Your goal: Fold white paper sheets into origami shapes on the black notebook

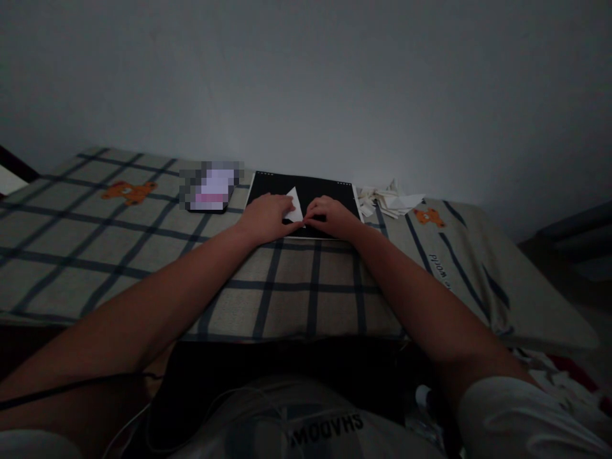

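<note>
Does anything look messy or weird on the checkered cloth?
Yes: the heap of white paper pieces to the right of the black board looks messy, with bits pointing every which way. The phone-like thing looks odd too, because blocky squares hide it.

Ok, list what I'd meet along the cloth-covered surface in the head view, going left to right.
Left orange bear print, pixelated phone-like device, left hand, folded-looking white paper, right hand, heap of pale paper pieces, right orange bear print. The black sheet spans behind both hands, so it's left out.
</note>
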`<state>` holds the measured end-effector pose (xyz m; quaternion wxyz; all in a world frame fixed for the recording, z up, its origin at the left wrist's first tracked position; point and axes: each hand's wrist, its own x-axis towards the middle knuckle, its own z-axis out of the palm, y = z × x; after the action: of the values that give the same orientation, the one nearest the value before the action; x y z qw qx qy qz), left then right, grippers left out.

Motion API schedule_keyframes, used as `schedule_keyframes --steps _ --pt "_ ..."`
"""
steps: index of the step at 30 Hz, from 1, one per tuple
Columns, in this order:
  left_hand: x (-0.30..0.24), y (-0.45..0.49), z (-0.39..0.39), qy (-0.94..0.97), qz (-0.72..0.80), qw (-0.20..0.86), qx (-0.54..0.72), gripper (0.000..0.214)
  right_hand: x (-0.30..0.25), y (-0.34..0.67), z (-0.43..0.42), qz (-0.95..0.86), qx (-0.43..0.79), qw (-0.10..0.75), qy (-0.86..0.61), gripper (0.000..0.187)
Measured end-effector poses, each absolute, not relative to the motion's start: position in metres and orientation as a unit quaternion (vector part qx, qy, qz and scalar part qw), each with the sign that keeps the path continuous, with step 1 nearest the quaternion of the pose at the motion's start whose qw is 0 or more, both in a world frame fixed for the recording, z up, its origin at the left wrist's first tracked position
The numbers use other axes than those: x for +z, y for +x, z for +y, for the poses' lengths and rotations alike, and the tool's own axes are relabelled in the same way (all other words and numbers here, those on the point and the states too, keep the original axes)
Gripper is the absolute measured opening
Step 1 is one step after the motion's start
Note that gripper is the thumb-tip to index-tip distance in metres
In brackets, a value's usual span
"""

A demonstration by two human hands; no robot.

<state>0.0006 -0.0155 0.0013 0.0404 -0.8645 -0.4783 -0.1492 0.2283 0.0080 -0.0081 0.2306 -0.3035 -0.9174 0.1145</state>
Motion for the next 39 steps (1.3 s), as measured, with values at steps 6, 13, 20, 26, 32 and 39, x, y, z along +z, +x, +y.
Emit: schedule_keyframes --steps 6,13,20,26,32,39 --pt "0.001 0.005 -0.016 -0.864 -0.48 0.042 -0.147 0.06 -0.008 0.23 0.008 -0.913 0.125 0.24 -0.305 0.013" --pt "0.0 -0.001 -0.014 -0.878 -0.45 0.024 -0.162 0.048 -0.011 0.23 0.011 -0.916 0.119 0.25 -0.29 0.015" --pt "0.0 -0.004 -0.012 -0.879 -0.447 0.008 -0.165 0.035 -0.01 0.23 0.006 -0.928 0.105 0.249 -0.255 0.015" --pt "-0.002 -0.007 -0.009 -0.894 -0.402 -0.008 -0.195 0.042 -0.014 0.228 0.007 -0.917 0.085 0.262 -0.29 0.02" --pt "0.003 -0.007 -0.012 -0.915 -0.368 -0.017 -0.166 0.05 -0.013 0.228 0.004 -0.916 0.075 0.237 -0.314 0.025" --pt "0.002 -0.007 -0.012 -0.917 -0.373 -0.018 -0.139 0.061 -0.013 0.229 0.008 -0.916 0.073 0.243 -0.312 0.02"
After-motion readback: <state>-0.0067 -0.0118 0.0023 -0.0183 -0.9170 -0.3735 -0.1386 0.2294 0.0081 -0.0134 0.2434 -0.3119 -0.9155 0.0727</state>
